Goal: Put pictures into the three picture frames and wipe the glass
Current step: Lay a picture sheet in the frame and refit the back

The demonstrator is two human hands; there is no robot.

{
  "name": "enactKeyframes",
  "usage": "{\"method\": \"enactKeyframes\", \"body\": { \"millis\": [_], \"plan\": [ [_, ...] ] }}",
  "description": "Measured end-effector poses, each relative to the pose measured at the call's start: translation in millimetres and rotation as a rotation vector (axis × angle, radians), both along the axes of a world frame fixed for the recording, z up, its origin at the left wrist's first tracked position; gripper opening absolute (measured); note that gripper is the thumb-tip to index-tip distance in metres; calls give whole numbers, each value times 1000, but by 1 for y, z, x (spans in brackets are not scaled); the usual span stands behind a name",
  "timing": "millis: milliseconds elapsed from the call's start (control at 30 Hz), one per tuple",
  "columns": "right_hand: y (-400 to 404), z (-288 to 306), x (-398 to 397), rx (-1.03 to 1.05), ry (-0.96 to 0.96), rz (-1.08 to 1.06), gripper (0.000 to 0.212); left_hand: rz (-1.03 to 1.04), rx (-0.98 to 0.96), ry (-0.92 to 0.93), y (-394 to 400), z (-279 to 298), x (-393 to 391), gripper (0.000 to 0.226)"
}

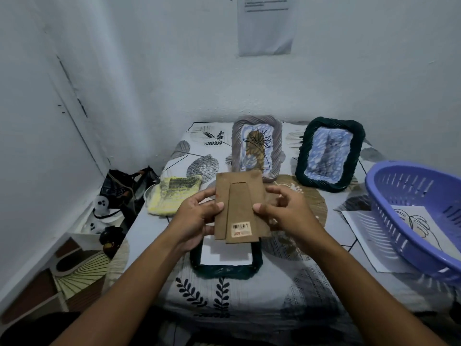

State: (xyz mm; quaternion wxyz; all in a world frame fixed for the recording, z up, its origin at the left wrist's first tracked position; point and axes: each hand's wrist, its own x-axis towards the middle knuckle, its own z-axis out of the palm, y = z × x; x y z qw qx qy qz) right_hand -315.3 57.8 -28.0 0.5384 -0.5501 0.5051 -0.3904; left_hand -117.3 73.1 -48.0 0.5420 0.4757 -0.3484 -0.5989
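Both hands hold a brown backing board [239, 208] up over the worktop [311, 278], its fold-out stand and a barcode sticker [241, 227] facing the camera. The left hand [197, 216] grips the board's left edge, thumb on the face and the other fingers [207, 196] curled behind it. The right hand [287, 211] pinches the right edge, thumb pressed on the face near the stand, remaining fingers bent behind and beside the board.

Directly below the fingers, nearer the person, lies a dark green frame [225, 269] flat on the patterned cloth, with a white sheet [225, 254] showing inside its opening; the board's lower end overlaps the frame's upper part in the view.

Beyond the fingers stands a grey rope-edged frame [258, 146], leaning upright with a leaf picture in it. To the right of that, beyond the right fingers, a second dark green frame [329, 153] leans upright, a bluish patterned surface in its opening.

Left of the left fingers, a yellow cloth [174, 194] with dark smears lies on the worktop near its edge. Well to the right of the right fingers, a purple slotted basket [419, 216] sits tilted on a printed picture sheet [369, 236] that carries a line-drawn leaf.

A paper notice [265, 24] hangs on the wall behind.
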Motion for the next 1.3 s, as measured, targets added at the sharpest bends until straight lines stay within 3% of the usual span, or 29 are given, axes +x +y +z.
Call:
{"method": "enactKeyframes", "body": {
  "millis": [100, 200, 300, 400, 500, 1300],
  "plan": [
    [-5, -7, 6, 116, -76, 42, 27, -9, 5, -13, 7, -1, 10, 27],
    [-7, -13, 14, 149, -69, 41, 13, 0, 23, -160, 11, -2, 17, 27],
    [-7, -15, 18, 172, -6, 42, 11, -26, 47, -436, 13, -6, 25, 31],
    [-5, -20, 19, 120, 160, 41, 22, -30, 69, -546, 14, -11, 28, 31],
    [-4, -28, 22, 102, 216, 33, 39, 3, 78, -588, 14, -15, 28, 24],
    [-10, -37, 27, 110, 252, 67, 40, 8, 89, -670, 10, -20, 33, 19]
  ]
}}
